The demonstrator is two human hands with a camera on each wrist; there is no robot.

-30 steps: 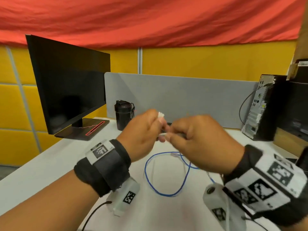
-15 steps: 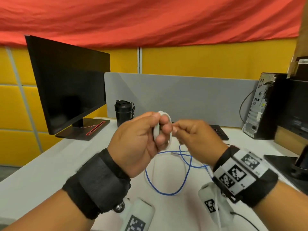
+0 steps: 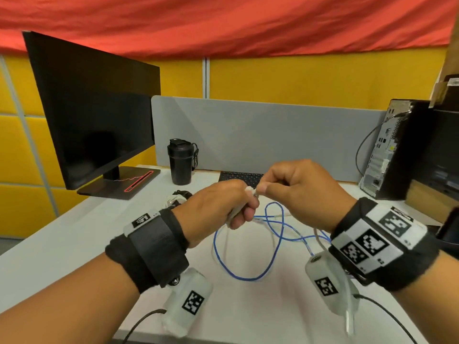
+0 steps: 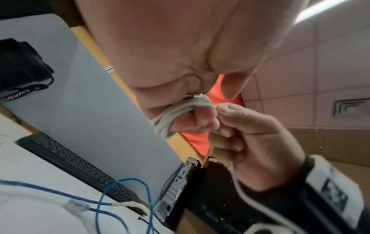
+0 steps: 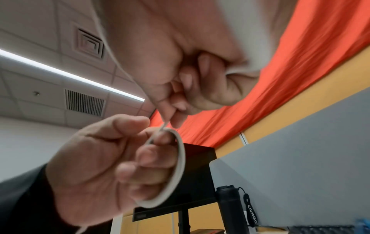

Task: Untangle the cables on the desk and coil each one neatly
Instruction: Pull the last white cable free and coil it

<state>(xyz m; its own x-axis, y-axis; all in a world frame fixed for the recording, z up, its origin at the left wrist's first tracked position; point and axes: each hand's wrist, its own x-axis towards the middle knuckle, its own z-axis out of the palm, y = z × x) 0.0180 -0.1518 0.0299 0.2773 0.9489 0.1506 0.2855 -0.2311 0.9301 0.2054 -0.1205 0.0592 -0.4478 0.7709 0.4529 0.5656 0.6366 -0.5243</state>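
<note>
Both hands are raised above the white desk (image 3: 74,232). My left hand (image 3: 223,207) grips a small coil of white cable (image 4: 174,114), wound round its fingers (image 5: 152,159); the white cable (image 5: 181,159) loops over them. My right hand (image 3: 293,189) pinches the white cable's free strand (image 5: 164,125) right at the coil, and the rest of the strand (image 4: 240,191) trails down past the right wrist. A blue cable (image 3: 248,266) lies in loose crossing loops on the desk below the hands, its clear plug (image 4: 77,205) near a taped end.
A black monitor (image 3: 99,120) stands at left, a black tumbler (image 3: 180,161) and keyboard (image 3: 238,176) by the grey divider (image 3: 273,135). A computer tower (image 3: 387,150) sits at right. A dark bundle of cable (image 3: 180,196) lies behind my left hand.
The right hand has lifted from below the coil to its top, carrying the white strand round. The left hand has tilted and dropped slightly, keeping its grip.
</note>
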